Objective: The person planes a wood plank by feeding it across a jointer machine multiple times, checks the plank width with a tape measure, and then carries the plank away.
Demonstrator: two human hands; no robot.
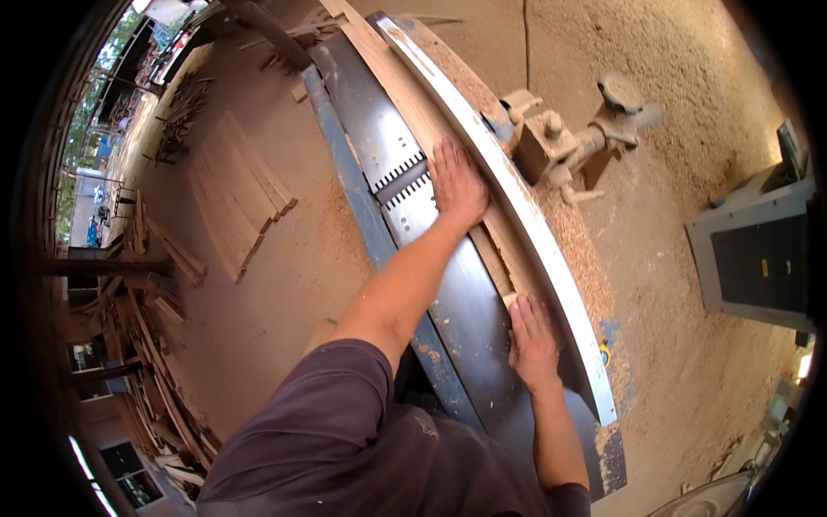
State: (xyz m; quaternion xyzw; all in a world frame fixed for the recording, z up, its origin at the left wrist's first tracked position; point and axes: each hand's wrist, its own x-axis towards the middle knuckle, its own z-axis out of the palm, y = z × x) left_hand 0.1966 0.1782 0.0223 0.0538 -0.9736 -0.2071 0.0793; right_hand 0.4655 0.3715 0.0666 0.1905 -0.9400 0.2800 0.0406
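I see: pale brown board (413, 103) on grey steel table (465, 302); table edge (362, 198) blue; fence (517, 215) silver-white; black-white comb-tooth pattern at cutter gap (398, 183); tan sawdust floor (284, 276); my sleeve (345, 414) dark purple-grey.

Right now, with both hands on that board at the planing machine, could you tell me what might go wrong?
1. The left hand presses the board flat right beside the toothed slot in the steel table; a slip could carry the bare fingers into it.
2. The right hand pushes the board's near end; it may follow toward that slot.
3. Sawdust covers the floor, so footing could give way.
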